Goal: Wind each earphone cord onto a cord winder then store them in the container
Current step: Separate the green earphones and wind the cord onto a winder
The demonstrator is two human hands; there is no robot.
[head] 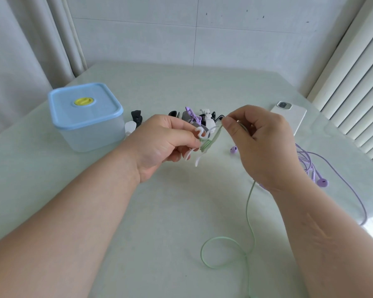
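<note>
- Slack green earphone cord (248,203) lay looped on the desk (159,211) nearest me and rose to the right hand (261,143), which pinched it between thumb and forefinger.
- Her left hand (159,140) pinched a white cord winder (199,132) above the desk, with several green turns already round its waist.
- To wind well, I judged, the right hand should hold light tension and lay each turn beside the last. The loop on the desk would have to feed up without knotting, and the left hand's grip should stop the winder from twisting.
- At the left, well apart from both hands, stood the container (86,130) with its blue lid (84,104) on; it would need opening.
- Purple earphones (310,166) lay unwound at the right, near a white phone (293,117).
- Spare winders (194,117) were heaped just beyond the hands.
</note>
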